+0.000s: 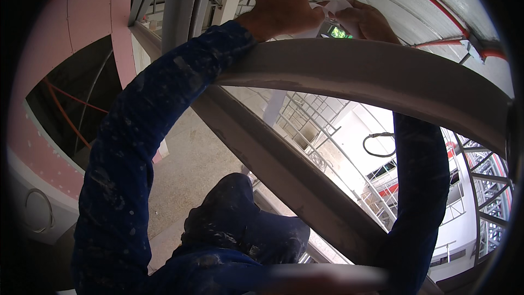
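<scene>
Both my arms, in paint-spattered dark blue sleeves, reach up around a grey steel beam [360, 68]. Above that beam my left hand [289, 5] is closed, fingers bent, at one end of a thin white strip [337, 6] that looks like paper or tape. My right hand [368, 19] pinches the same strip a little further right. Another pale length [274, 106] hangs below the beam; whether it joins the piece in my hands is hidden. The far side of my fingers cannot be seen.
A diagonal steel member [284, 169] crosses before my legs [245, 221]. Pink wall boards [52, 13] with a dark opening [71, 98] and orange conduits stand left. Scaffold bars [311, 125] lie far below. A metal ceiling [420, 3] with a red pipe runs overhead.
</scene>
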### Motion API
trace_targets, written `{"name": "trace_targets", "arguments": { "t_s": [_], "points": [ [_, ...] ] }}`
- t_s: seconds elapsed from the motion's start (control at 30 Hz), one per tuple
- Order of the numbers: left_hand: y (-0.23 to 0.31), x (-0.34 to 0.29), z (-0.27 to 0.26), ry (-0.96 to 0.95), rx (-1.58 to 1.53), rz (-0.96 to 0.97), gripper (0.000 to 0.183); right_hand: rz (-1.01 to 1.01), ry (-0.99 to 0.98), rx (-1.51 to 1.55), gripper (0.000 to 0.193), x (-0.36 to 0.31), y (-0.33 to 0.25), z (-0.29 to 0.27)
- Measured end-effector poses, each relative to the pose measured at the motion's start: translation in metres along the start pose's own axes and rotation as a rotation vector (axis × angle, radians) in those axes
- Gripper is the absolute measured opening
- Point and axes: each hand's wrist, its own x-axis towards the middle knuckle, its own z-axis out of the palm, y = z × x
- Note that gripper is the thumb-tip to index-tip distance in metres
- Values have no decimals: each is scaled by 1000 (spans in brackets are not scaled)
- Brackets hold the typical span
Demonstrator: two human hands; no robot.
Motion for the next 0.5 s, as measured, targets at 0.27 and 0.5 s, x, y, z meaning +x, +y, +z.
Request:
{"name": "trace_targets", "arguments": {
  "t_s": [0.27,0.5],
  "points": [
    [-1,5,-3,-130,-55,-114,27,120,-94,327,40,-15,-9,9],
    [7,7,-10,-129,-181,-115,12,52,-101,120,39,-13,-1,10]
  ]
}}
